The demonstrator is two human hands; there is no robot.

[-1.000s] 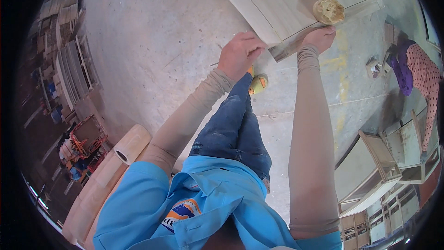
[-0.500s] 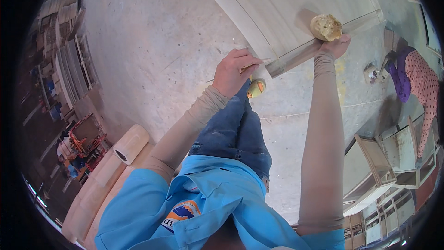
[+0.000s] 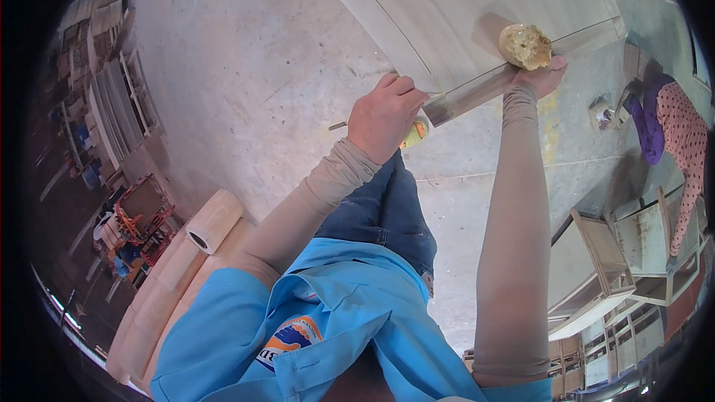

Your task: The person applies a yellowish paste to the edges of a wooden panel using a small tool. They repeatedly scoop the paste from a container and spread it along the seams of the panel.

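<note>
Our left hand point(image 3: 386, 119), forearm slanting rightward, pinches a thin strip point(image 3: 432, 94) by the panel point(image 3: 447, 22), above mid-frame; our right hand point(image 3: 544, 79) (its grip we cannot tell), arm outstretched, is just below the crusted cup point(image 3: 525, 47), upper right.

The far panel point(image 3: 477, 7) before you looks like smooth, matt wood; the round tan object point(image 3: 527, 47) at its near edge has a rough, crusted top. Your shirt point(image 3: 350, 313) is matt cloth, your trousers point(image 3: 372, 212) denim, the floor point(image 3: 238, 67) matt and concrete-like.
</note>
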